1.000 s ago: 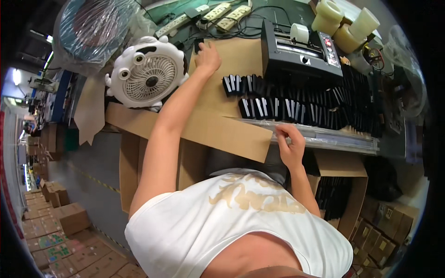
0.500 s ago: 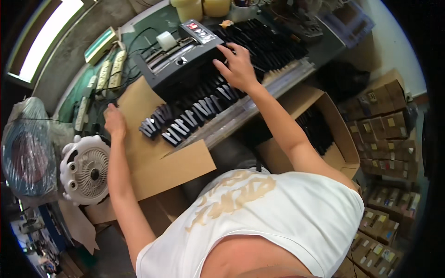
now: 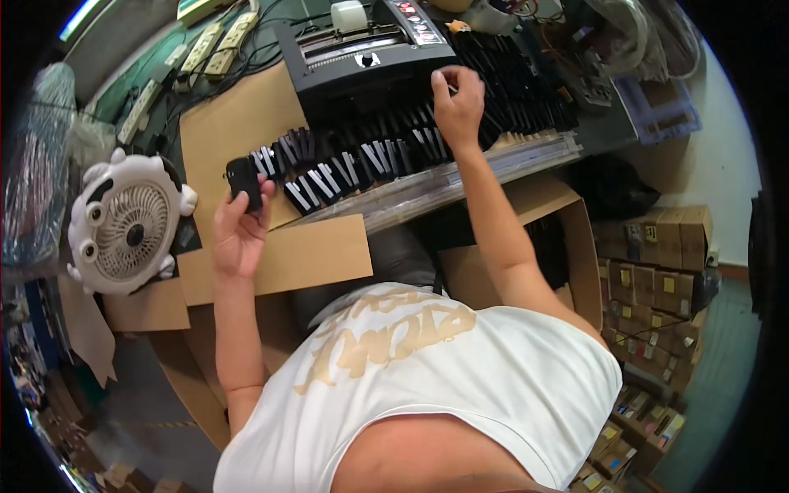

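Note:
My left hand (image 3: 241, 234) grips a black phone case (image 3: 243, 182) by its lower edges, raised over the cardboard at the bench's front. My right hand (image 3: 460, 103) is closed with its fingers curled, just in front of the dark machine (image 3: 378, 67); whether something small sits in the fingers is hidden. That machine carries a white roll (image 3: 348, 16), a round knob and a button panel. Between the hands, rows of black cases (image 3: 353, 168) stand on edge along the bench, some showing pale strips. Many more black pieces (image 3: 518, 86) lie packed right of the machine.
A white animal-shaped fan (image 3: 131, 226) stands left of my left forearm. An open carton (image 3: 585, 246) with black pieces sits below the bench on the right, and stacked cartons (image 3: 657, 283) stand beyond. Power strips (image 3: 233, 43) and cables lie at the back left.
My left hand has come off the cardboard's left side and now holds up a black phone case. My right hand's spread fingers have curled closed by the machine. The view has shifted.

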The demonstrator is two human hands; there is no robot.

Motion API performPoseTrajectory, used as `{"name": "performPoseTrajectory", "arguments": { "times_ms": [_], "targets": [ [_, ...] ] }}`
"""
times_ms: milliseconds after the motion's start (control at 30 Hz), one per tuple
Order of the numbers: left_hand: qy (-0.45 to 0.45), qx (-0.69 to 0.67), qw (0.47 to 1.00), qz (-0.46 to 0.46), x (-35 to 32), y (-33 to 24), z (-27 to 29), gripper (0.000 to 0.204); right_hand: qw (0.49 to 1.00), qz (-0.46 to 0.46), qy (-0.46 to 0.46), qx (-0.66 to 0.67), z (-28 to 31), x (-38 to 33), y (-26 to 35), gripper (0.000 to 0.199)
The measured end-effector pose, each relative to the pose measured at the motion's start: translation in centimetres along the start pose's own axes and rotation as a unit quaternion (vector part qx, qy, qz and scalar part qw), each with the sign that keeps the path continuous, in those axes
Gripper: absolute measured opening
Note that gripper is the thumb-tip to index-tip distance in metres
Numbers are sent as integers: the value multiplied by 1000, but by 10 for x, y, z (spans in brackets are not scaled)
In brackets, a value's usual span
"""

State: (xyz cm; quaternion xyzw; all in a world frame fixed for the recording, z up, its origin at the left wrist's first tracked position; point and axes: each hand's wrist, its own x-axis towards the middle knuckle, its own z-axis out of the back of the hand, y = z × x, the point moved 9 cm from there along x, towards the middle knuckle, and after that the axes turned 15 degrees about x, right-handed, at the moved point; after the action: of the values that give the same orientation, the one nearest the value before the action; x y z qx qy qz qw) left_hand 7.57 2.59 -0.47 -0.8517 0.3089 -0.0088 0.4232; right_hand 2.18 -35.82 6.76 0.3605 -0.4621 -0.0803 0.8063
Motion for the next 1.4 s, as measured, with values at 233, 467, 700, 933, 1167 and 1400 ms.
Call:
{"name": "performPoseTrajectory", "arguments": {
  "times_ms": [233,467,700,933,1167,1400],
  "targets": [
    [38,79,996,-11,-40,31,-53,51,817,-450,33,359,-72,-50,-23,18],
    [74,51,996,-2,-46,47,-46,71,738,-477,92,469,-93,-87,9,13],
    [120,25,992,-1,-48,46,-63,76,856,-83,361,361,-84,-115,167,10],
    [153,4,988,-13,-52,45,-71,79,851,-69,387,350,-90,-130,181,9],
    [160,11,987,-16,-55,47,-70,76,857,-23,407,315,-89,-132,185,8],
    [99,97,990,-15,-55,51,-70,73,877,46,395,269,-87,-131,189,9]
  ]
}}
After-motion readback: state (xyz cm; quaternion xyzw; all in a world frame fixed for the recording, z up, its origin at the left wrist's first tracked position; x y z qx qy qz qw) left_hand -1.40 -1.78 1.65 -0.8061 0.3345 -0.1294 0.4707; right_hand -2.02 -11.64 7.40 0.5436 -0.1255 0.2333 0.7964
